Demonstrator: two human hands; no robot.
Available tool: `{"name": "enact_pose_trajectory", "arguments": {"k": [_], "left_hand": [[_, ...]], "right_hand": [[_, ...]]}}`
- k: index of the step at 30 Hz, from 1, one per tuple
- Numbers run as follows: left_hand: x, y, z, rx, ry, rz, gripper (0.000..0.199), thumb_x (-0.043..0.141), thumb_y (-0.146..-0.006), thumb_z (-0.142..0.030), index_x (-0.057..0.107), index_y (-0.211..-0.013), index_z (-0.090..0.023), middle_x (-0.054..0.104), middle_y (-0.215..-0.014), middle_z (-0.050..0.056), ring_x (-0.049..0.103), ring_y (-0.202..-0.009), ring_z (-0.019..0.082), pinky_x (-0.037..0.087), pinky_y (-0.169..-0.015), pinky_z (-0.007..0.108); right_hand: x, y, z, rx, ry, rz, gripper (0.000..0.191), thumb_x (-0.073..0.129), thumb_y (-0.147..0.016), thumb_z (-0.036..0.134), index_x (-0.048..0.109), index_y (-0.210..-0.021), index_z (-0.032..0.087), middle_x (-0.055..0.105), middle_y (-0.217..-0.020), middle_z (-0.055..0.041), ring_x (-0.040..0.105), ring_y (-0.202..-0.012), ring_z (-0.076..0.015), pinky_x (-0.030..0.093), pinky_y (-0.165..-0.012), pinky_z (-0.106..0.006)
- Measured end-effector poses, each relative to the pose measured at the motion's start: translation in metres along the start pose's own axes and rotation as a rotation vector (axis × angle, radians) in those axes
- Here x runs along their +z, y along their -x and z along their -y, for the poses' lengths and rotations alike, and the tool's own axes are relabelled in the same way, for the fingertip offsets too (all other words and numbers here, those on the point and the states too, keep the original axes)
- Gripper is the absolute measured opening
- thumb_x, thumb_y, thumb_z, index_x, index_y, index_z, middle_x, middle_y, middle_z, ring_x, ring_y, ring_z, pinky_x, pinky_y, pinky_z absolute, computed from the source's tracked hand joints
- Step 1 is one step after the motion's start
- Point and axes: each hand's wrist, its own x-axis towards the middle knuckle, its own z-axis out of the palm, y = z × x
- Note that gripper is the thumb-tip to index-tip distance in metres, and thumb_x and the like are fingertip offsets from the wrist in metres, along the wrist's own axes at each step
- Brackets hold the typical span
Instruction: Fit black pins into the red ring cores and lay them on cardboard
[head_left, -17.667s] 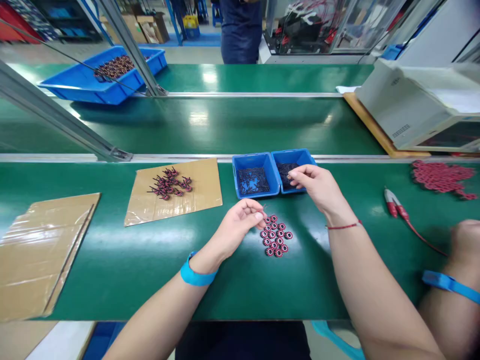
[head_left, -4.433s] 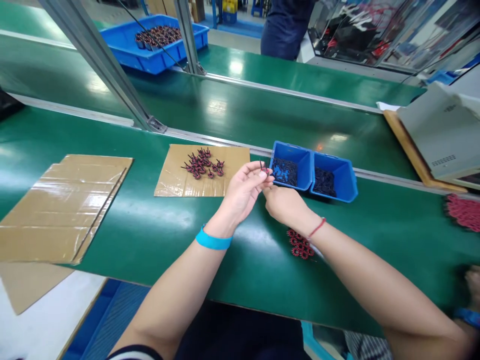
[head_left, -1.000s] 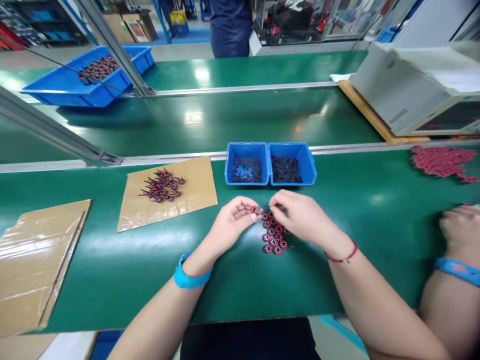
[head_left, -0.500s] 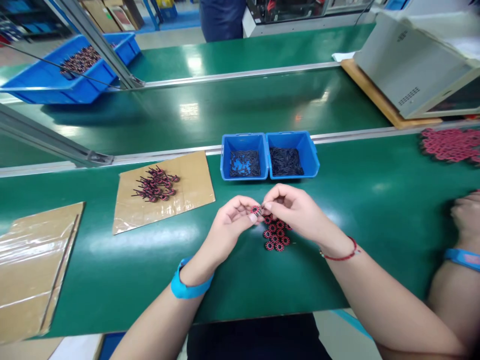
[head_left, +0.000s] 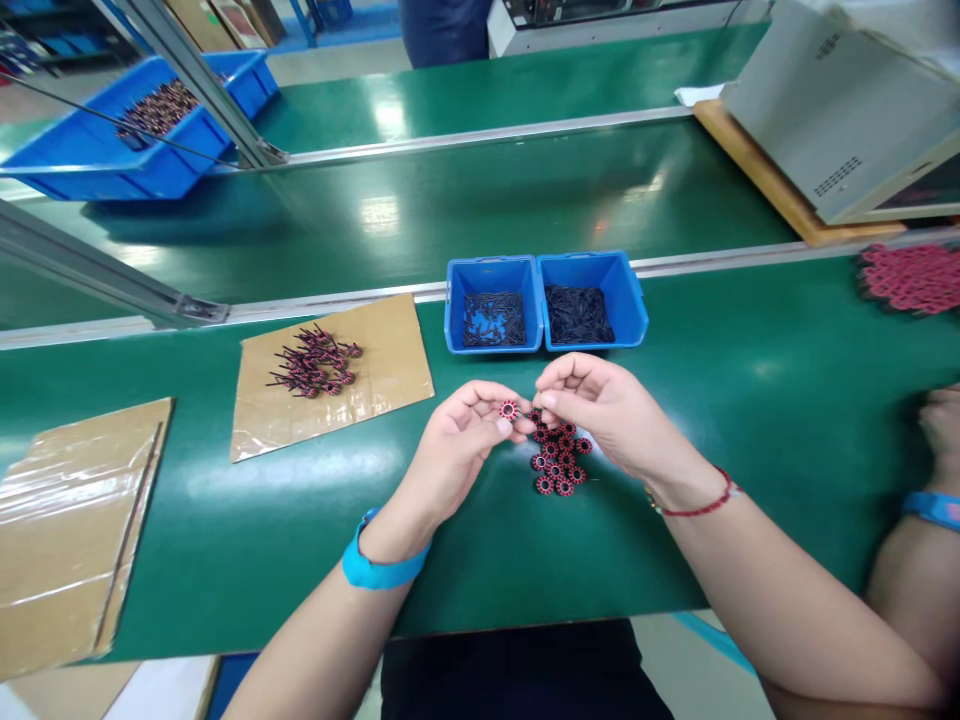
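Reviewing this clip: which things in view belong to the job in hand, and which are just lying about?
Likely in the job:
red-and-black ring in the left hand
loose rings below the hands
blue bins of dark pieces
stemmed rings on a cardboard sheet

Seemingly just lying about:
larger cardboard, far left
pink pile, far right
grey machine

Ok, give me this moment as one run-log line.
left hand: holding red-and-black ring; right hand: close beside, contents unclear; loose rings: clustered on green table; blue bins: black pieces inside
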Motion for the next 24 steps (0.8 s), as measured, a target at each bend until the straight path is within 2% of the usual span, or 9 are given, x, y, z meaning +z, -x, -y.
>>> {"name": "enact_pose_trajectory", "arguments": {"k": [3, 6, 9, 11, 13, 16, 19, 21, 24], "left_hand": [[-0.0006, 0.001, 0.0004, -0.004, -0.052, 0.022, 0.018, 0.078, -0.074, -0.017, 0.07, -0.09, -0.016, 0.069, -0.078, 0.001, 0.063, -0.068, 0.011, 0.051, -0.07, 0.026], [-0.0009, 0.0011, 0.0003, -0.014, -0.072, 0.066, 0.018, 0.076, -0.077, -0.02, 0.072, -0.094, -0.015, 0.067, -0.075, 0.001, 0.062, -0.067, 0.011, 0.05, -0.068, 0.026], [-0.0002, 0.0007, -0.0004, -0.02, -0.047, 0.086, 0.022, 0.076, -0.077, -0.02, 0.069, -0.097, -0.016, 0.069, -0.077, 0.001, 0.062, -0.066, 0.011, 0.049, -0.065, 0.025], [0.0006, 0.0009, -0.0011, -0.028, -0.028, 0.091, 0.021, 0.077, -0.077, -0.019, 0.066, -0.095, -0.016, 0.069, -0.077, 0.0, 0.062, -0.064, 0.011, 0.049, -0.064, 0.025], [0.0011, 0.0016, -0.002, -0.032, -0.006, 0.099, 0.019, 0.077, -0.077, -0.019, 0.064, -0.091, -0.016, 0.069, -0.076, 0.0, 0.063, -0.064, 0.011, 0.049, -0.064, 0.024], [0.0009, 0.0024, -0.0041, -0.049, 0.062, 0.122, 0.016, 0.076, -0.078, -0.019, 0.064, -0.089, -0.016, 0.07, -0.077, 0.002, 0.063, -0.064, 0.01, 0.049, -0.063, 0.023], [-0.0009, 0.0019, -0.0061, -0.097, 0.139, 0.126, 0.013, 0.073, -0.08, -0.021, 0.066, -0.09, -0.015, 0.071, -0.075, 0.003, 0.062, -0.061, 0.01, 0.047, -0.059, 0.021], [-0.0023, 0.0011, -0.0065, -0.121, 0.175, 0.13, 0.014, 0.072, -0.081, -0.024, 0.068, -0.091, -0.014, 0.069, -0.072, 0.003, 0.06, -0.058, 0.009, 0.046, -0.056, 0.02], [-0.0029, 0.0005, -0.005, -0.149, 0.189, 0.153, 0.018, 0.071, -0.082, -0.029, 0.07, -0.091, -0.013, 0.067, -0.068, 0.002, 0.058, -0.053, 0.008, 0.044, -0.052, 0.02]], "right_hand": [[-0.0005, 0.0014, 0.001, 0.009, 0.057, 0.012, 0.019, 0.075, -0.078, 0.023, 0.067, -0.095, 0.018, 0.067, -0.078, 0.0012, 0.062, -0.064, -0.0094, 0.051, -0.06, -0.024], [0.0005, 0.0037, 0.0026, 0.0, 0.113, 0.053, 0.02, 0.074, -0.081, 0.025, 0.07, -0.099, 0.019, 0.07, -0.082, -0.0008, 0.065, -0.071, -0.0118, 0.052, -0.063, -0.025], [0.0036, 0.0058, 0.0034, -0.01, 0.132, 0.096, 0.012, 0.07, -0.084, 0.024, 0.071, -0.094, 0.019, 0.073, -0.083, -0.0017, 0.067, -0.074, -0.0134, 0.053, -0.067, -0.027], [0.0053, 0.0062, 0.0031, -0.006, 0.117, 0.103, 0.006, 0.069, -0.084, 0.023, 0.07, -0.087, 0.018, 0.072, -0.078, -0.001, 0.066, -0.072, -0.0131, 0.052, -0.068, -0.028], [0.0053, 0.0053, 0.0026, 0.009, 0.067, 0.102, 0.007, 0.07, -0.084, 0.024, 0.068, -0.081, 0.018, 0.069, -0.073, 0.0004, 0.062, -0.066, -0.0112, 0.05, -0.064, -0.026], [0.0017, 0.0021, 0.0025, 0.047, -0.078, 0.046, 0.013, 0.073, -0.081, 0.028, 0.065, -0.077, 0.018, 0.064, -0.066, 0.0025, 0.055, -0.058, -0.0086, 0.046, -0.058, -0.023], [-0.0025, -0.0013, 0.0036, 0.043, -0.172, -0.081, 0.016, 0.074, -0.078, 0.03, 0.064, -0.075, 0.018, 0.061, -0.065, 0.0029, 0.054, -0.057, -0.0086, 0.046, -0.057, -0.023], [-0.0024, -0.0017, 0.0047, 0.016, -0.126, -0.129, 0.016, 0.076, -0.077, 0.03, 0.065, -0.076, 0.018, 0.062, -0.066, 0.0025, 0.054, -0.058, -0.0089, 0.047, -0.056, -0.024], [0.0025, 0.002, 0.0073, -0.002, 0.024, -0.079, 0.012, 0.075, -0.077, 0.026, 0.07, -0.084, 0.019, 0.065, -0.069, 0.0015, 0.056, -0.059, -0.0098, 0.049, -0.056, -0.025]]}}
